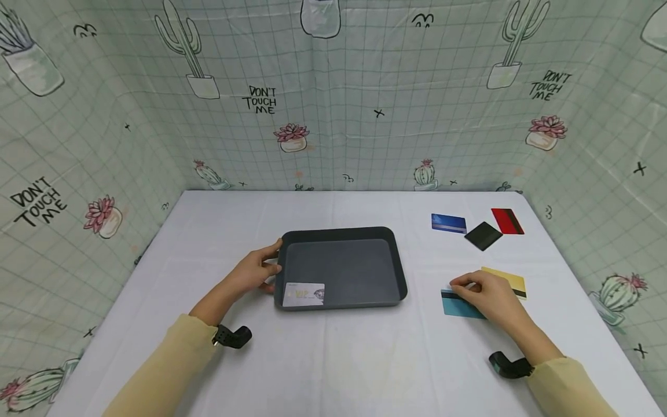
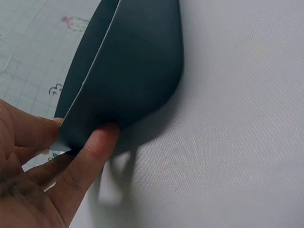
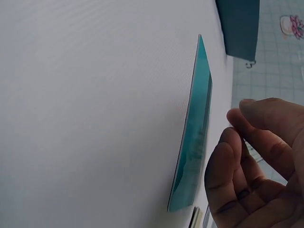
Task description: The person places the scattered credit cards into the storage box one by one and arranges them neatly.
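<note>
A dark grey tray [image 1: 344, 266] sits mid-table with a white card [image 1: 304, 294] marked "VIP" in its near left corner. My left hand [image 1: 255, 269] holds the tray's left rim; in the left wrist view, one fingertip [image 2: 105, 135] presses the outer wall. On the right, my right hand [image 1: 487, 292] hovers over a teal card [image 1: 461, 307] lying on the table. Its fingers are loosely bent, thumb near the index finger, and the right wrist view shows nothing between them. A yellow card [image 1: 508, 281] lies just behind this hand, partly hidden by it.
Farther back on the right lie a blue card [image 1: 449, 223], a black card [image 1: 483, 236] and a red card [image 1: 508, 221], near one another. A white cloth [image 1: 354, 365] covers the table. Patterned fabric [image 1: 359, 69] hangs behind and at both sides.
</note>
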`<move>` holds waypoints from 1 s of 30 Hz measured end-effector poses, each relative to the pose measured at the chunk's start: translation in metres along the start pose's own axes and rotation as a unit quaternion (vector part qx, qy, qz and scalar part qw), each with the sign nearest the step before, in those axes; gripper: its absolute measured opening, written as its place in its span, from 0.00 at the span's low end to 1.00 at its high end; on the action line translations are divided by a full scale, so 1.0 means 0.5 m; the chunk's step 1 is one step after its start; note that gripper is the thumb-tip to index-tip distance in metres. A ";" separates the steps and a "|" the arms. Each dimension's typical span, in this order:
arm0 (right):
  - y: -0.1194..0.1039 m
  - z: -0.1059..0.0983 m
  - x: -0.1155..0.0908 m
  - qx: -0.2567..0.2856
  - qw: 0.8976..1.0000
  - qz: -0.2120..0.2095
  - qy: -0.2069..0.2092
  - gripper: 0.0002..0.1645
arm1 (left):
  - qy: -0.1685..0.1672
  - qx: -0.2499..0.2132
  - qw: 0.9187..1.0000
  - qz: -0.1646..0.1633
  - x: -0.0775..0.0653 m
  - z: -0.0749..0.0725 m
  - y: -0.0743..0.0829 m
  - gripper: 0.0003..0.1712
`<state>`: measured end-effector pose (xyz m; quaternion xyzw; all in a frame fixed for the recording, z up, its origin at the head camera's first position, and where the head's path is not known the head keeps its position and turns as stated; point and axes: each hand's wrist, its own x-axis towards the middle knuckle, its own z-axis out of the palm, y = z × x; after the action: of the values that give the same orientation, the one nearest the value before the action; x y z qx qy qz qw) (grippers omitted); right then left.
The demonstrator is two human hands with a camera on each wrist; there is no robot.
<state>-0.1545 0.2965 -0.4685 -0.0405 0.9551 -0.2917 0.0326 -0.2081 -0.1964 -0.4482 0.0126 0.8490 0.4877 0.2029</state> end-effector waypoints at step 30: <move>0.008 -0.018 -0.012 -0.076 0.985 -0.091 -0.122 0.32 | 0.007 -0.005 1.000 -0.004 0.002 0.006 -0.015 0.41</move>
<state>-0.1495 0.3054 -0.4632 -0.1652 0.9555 -0.2134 0.1190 -0.2066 -0.1977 -0.4562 0.0048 0.8478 0.4916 0.1991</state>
